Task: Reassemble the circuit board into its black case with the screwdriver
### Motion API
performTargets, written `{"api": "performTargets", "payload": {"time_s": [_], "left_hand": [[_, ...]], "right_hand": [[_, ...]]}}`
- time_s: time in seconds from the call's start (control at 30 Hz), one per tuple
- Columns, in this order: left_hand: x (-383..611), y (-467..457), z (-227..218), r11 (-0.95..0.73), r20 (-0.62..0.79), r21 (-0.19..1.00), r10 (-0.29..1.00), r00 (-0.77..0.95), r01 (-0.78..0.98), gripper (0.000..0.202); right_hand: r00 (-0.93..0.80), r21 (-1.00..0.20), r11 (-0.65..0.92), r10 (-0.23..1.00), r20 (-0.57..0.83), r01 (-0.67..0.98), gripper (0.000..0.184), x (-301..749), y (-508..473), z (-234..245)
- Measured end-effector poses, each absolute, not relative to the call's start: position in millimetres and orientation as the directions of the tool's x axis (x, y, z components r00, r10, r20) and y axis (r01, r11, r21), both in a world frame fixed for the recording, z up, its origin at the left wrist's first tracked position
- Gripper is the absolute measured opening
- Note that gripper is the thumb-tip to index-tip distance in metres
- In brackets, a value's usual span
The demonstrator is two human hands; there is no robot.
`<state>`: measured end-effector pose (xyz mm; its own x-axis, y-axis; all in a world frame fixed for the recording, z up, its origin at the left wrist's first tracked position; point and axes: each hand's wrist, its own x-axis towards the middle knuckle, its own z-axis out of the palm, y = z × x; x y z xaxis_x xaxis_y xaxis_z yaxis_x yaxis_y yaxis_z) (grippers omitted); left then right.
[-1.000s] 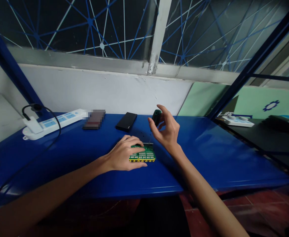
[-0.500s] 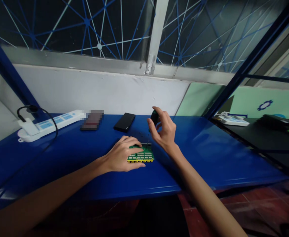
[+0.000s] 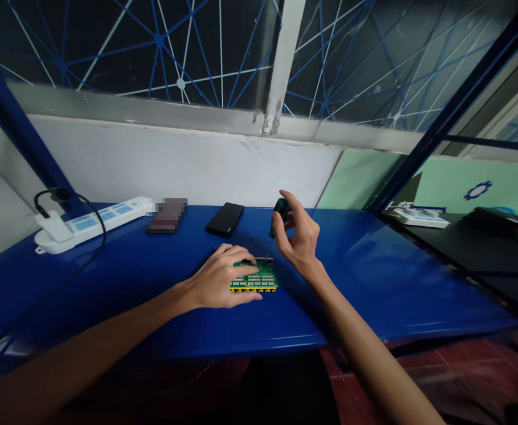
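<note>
A green circuit board point(image 3: 263, 276) with a yellow front edge lies on the blue table point(image 3: 356, 289). My left hand point(image 3: 221, 276) grips its left side, fingers over the top and thumb along the front edge. In my right hand point(image 3: 300, 233) is a screwdriver point(image 3: 280, 213) with a dark green handle, pinched between thumb and fingers. Its thin shaft points down to the far right part of the board. Whether the tip sits in a screw is too small to tell.
Behind the board lies a black box-like device point(image 3: 225, 219), with a blurred dark flat thing point(image 3: 168, 216) to its left. A white power strip point(image 3: 94, 224) with a plugged-in black cable lies at the back left. Tiny dark bits point(image 3: 255, 241) lie just beyond the board.
My right fingers have shifted around the screwdriver handle, which now leans a little more to the right. My left hand and the board stay in place.
</note>
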<state>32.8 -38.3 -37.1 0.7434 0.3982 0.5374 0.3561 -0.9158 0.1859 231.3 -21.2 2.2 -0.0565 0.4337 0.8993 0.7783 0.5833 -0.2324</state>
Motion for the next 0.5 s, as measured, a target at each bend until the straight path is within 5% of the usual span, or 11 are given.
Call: {"api": "performTargets", "payload": {"time_s": [0.5], "left_hand": [[32.8, -38.9, -35.5, -0.914, 0.532, 0.199, 0.404, 0.744, 0.355, 0.042]], "right_hand": [[-0.073, -0.177, 0.581, 0.382, 0.921, 0.795, 0.040, 230.7, -22.9, 4.1]]}}
